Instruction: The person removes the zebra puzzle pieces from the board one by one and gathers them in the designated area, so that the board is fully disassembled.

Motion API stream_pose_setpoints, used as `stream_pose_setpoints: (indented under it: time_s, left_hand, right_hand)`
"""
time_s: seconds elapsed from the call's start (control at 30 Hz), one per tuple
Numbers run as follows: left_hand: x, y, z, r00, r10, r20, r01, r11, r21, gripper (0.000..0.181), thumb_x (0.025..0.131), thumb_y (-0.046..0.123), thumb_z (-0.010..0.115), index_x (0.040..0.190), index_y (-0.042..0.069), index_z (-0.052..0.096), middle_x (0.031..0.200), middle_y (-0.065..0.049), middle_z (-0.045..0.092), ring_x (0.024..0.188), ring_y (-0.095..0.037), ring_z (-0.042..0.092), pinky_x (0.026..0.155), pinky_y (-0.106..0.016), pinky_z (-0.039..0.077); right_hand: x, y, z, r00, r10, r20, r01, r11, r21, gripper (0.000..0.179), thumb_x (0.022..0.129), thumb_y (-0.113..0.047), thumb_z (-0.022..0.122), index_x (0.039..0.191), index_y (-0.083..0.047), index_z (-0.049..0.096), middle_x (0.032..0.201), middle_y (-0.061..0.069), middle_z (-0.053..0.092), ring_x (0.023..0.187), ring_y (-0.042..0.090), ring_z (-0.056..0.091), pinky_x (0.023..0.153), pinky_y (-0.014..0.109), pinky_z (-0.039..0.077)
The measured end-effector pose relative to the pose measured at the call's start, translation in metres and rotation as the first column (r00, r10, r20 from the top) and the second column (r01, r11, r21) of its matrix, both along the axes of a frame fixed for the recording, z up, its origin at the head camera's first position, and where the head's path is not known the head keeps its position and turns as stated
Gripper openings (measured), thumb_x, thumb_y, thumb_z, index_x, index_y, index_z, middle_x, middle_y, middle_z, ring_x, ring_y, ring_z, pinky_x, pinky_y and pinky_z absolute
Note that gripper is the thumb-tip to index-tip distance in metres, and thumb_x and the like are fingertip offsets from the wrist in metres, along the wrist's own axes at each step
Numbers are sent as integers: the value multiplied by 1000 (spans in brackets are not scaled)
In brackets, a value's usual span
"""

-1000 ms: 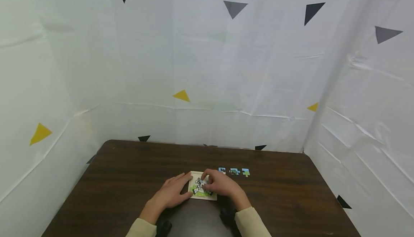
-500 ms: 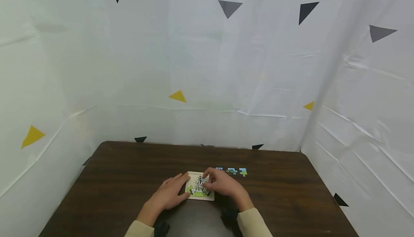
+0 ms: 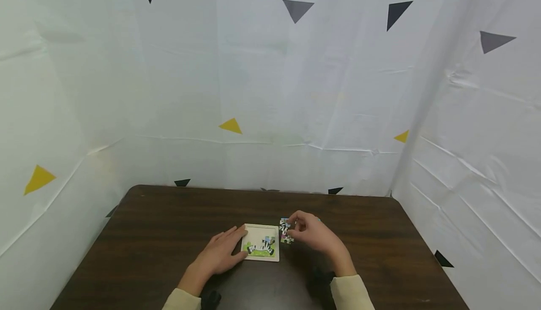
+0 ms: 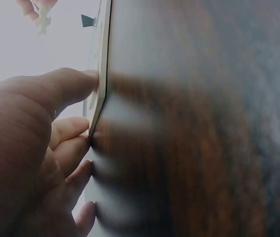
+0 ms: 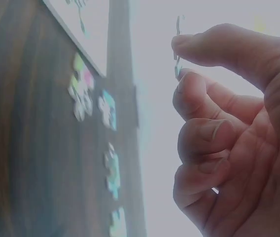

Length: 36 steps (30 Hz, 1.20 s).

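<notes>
A small square puzzle tray (image 3: 258,227) lies on the table, with zebra and green grass pieces (image 3: 260,250) along its near part and bare board behind. My left hand (image 3: 221,250) rests at the tray's left side. In the left wrist view, its thumb (image 4: 73,85) presses the rim and its fingertips touch the corner. My right hand (image 3: 318,235) is raised just right of the tray. Between its thumb and index finger it pinches a thin jigsaw piece (image 5: 177,66), seen edge-on in the right wrist view. The hand's other fingers are curled.
A green, pink and white jigsaw piece (image 5: 81,89) lies beside the tray. Several more blue and green pieces (image 5: 113,170) form a row beyond it, mostly behind my right hand in the head view. A white curtain with triangles (image 3: 270,80) surrounds the dark wooden table (image 3: 190,211).
My right hand has moved right, from over the tray to above the loose pieces. The zebra's upper part no longer shows over the tray. My left hand keeps its place on the tray.
</notes>
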State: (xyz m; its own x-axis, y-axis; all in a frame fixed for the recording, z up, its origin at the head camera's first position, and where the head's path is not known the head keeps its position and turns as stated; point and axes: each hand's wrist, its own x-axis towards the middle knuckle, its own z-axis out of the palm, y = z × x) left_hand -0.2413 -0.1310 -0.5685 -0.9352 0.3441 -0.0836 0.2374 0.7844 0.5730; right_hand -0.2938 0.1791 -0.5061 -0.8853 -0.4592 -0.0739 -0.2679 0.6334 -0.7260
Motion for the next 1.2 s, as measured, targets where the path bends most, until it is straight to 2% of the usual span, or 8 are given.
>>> stream_pose_setpoints:
  time_s: [0.17, 0.43, 0.6, 0.73, 0.87, 1.2]
  left_hand:
    - [0, 0, -1, 1000, 1, -11, -1, 1000, 1, 66, 104, 40, 72, 161, 13, 51, 174, -6, 41, 161, -34, 38, 129, -65, 28]
    - [0, 0, -2, 1000, -5, -15, 5, 1000, 5, 67, 104, 40, 72, 161, 12, 51, 174, -7, 41, 161, -35, 39, 128, -66, 29]
    - [-1, -2, -4, 1000, 5, -18, -5, 1000, 4, 67, 104, 40, 73, 160, 13, 51, 173, -6, 42, 161, -35, 39, 128, -65, 30]
    - [-1, -2, -3, 1000, 5, -21, -5, 1000, 4, 67, 103, 40, 73, 160, 13, 51, 173, -6, 42, 161, -35, 39, 127, -65, 30]
    - [-1, -2, -3, 1000, 1, -19, -1, 1000, 4, 67, 103, 40, 73, 160, 12, 51, 173, -6, 42, 161, -35, 39, 127, -66, 30]
    - [-1, -2, -2, 1000, -3, -20, 3, 1000, 3, 67, 104, 40, 71, 162, 13, 50, 174, -6, 41, 161, -35, 38, 128, -65, 29]
  right_hand:
    - [3, 15, 8, 998, -60, 4, 60, 998, -6, 28, 101, -18, 75, 124, -5, 68, 81, 1, 62, 69, 14, 52, 61, 28, 45]
    - [3, 30, 9, 999, -48, -5, 47, 999, -14, 28, 100, -15, 75, 122, 1, 68, 83, 5, 61, 70, 13, 51, 61, 26, 44]
    - [2, 36, 4, 999, -45, 6, 45, 999, 28, 27, 99, -12, 76, 122, 1, 68, 82, 6, 63, 70, 15, 52, 61, 29, 46]
    - [0, 42, -4, 998, -68, 4, 67, 990, 123, 24, 97, -13, 79, 116, -2, 70, 82, 4, 62, 70, 17, 54, 63, 32, 47]
    - [-2, 47, -12, 998, -57, 30, 50, 979, 196, 21, 95, -13, 81, 111, -4, 70, 82, 3, 64, 71, 17, 56, 64, 34, 48]
    - [-6, 50, -21, 999, -37, 30, 31, 981, 190, 21, 95, -12, 81, 111, -6, 69, 81, 3, 66, 70, 17, 57, 63, 34, 48]
